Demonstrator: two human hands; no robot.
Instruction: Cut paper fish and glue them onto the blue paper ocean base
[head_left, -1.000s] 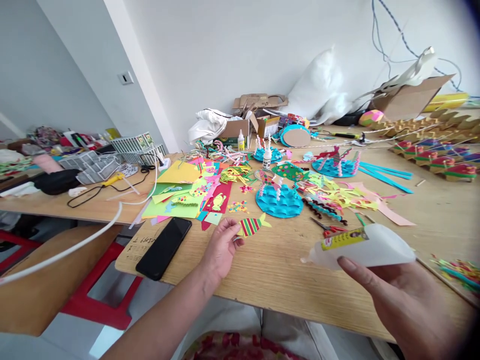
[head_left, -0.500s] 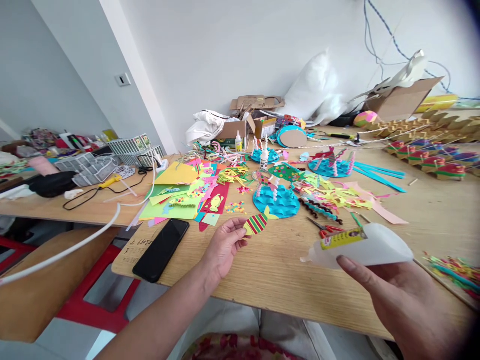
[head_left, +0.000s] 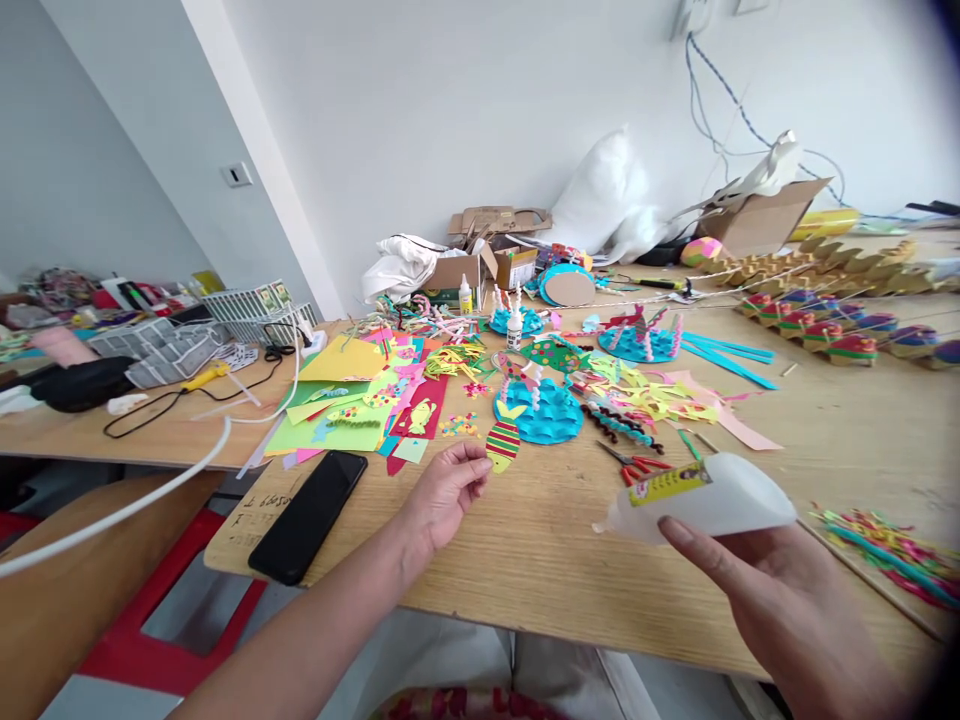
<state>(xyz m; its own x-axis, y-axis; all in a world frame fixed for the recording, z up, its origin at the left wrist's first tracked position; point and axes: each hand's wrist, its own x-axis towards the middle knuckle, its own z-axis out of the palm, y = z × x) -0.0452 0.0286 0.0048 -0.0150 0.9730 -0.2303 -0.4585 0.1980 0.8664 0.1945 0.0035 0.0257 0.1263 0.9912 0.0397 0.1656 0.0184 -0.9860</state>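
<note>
Between the thumb and fingers of my left hand (head_left: 448, 492) is a small paper fish (head_left: 503, 444), yellow-green with red and dark stripes, its tail pointing up. My right hand (head_left: 780, 590) is wrapped round a white glue bottle (head_left: 739, 492) with a yellow label, tipped on its side with the nozzle toward the left. Just behind the fish stands a round blue scalloped base (head_left: 551, 418) with pink twisted stems and a pink paper fish. Red-handled scissors (head_left: 637, 466) lie behind the glue bottle's nozzle end.
A black phone (head_left: 309, 515) lies at the table's left front corner. Coloured paper sheets (head_left: 330, 400) and yellow strips (head_left: 660, 392) spread behind. At right are painted egg-carton pieces (head_left: 814, 325) and a pile of coloured stems (head_left: 892, 550). A white cable (head_left: 202, 455) crosses the left side.
The paper fish has turned from lying slantwise to tail-up in my left hand. My right hand still holds the tilted glue bottle. The view has shifted slightly.
</note>
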